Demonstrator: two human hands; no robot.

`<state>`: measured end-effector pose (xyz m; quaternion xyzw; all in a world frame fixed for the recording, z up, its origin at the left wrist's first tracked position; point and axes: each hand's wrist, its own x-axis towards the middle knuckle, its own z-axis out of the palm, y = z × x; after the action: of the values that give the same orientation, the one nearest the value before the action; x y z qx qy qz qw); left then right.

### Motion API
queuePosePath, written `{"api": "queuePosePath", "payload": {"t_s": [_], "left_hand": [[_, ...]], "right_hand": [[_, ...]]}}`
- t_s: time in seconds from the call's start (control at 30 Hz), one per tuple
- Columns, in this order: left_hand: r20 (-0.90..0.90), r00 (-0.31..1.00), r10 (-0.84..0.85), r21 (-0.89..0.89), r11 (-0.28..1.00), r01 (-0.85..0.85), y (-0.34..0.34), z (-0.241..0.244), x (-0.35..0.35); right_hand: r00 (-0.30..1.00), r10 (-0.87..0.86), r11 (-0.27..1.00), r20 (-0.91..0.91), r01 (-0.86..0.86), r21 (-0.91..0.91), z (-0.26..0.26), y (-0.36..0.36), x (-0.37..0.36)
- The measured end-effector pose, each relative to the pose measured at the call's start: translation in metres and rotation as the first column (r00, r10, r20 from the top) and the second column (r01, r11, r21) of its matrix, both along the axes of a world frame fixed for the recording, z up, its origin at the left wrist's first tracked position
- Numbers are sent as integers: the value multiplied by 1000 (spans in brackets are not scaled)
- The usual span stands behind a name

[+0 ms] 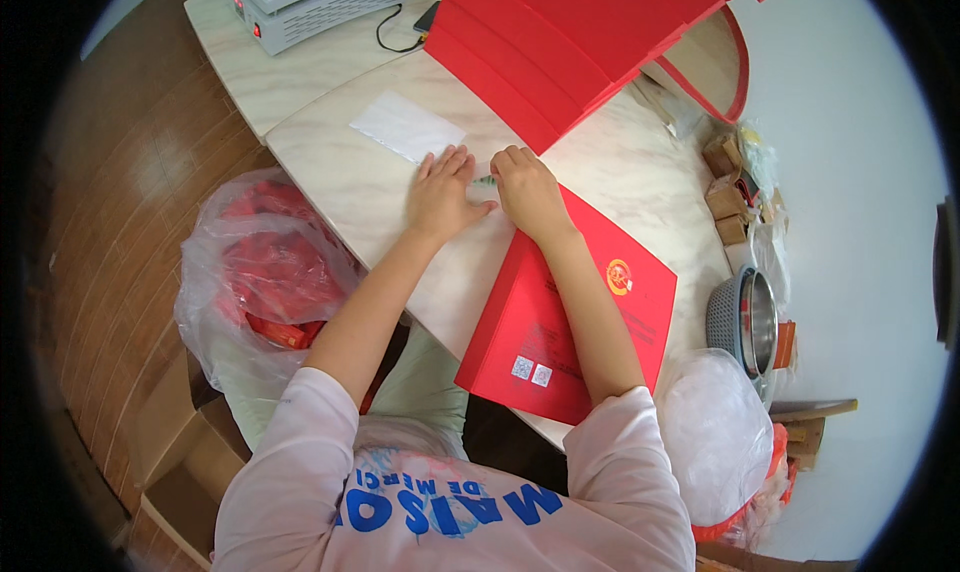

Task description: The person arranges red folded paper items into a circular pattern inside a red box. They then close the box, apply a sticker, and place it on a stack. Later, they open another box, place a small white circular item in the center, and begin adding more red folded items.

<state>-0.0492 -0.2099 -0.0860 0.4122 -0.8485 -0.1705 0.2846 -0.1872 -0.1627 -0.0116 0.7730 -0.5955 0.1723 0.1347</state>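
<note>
My left hand [448, 194] lies with spread fingers on the marble-patterned tabletop [382, 216], beside a small pale strip with green marks. My right hand [525, 189] has its fingers bent together over the strip's right end; whether it pinches the strip is hidden. Just beyond my left hand lies a flat, translucent white sheet [407, 126]. Under my right forearm a red box [487, 324] with a gold emblem and printed codes rests at the table's near edge. A tall stack of red boxes [540, 39] rises past my right hand.
A light-grey appliance [322, 9] with a lit red switch stands at the back left, near a black cable [386, 39]. A clear plastic bag [270, 264] of red items hangs by the left edge. Along the right wall are small cardboard boxes [726, 186] and a metal bowl [761, 324].
</note>
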Motion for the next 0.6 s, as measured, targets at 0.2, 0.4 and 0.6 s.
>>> {"api": "queuePosePath", "payload": {"t_s": [0.2,0.4,0.6], "left_hand": [[86,996,-39,-12,999,40,0,3,1],[-290,928,-234,-175,966,188,9,-10,19],[-514,797,-316,60,914,401,125,48,64]], "right_hand": [[774,-236,972,588,179,154,68,72,13],[285,-441,896,851,193,399,81,186,7],[65,-597,787,800,244,567,65,278,23]]}}
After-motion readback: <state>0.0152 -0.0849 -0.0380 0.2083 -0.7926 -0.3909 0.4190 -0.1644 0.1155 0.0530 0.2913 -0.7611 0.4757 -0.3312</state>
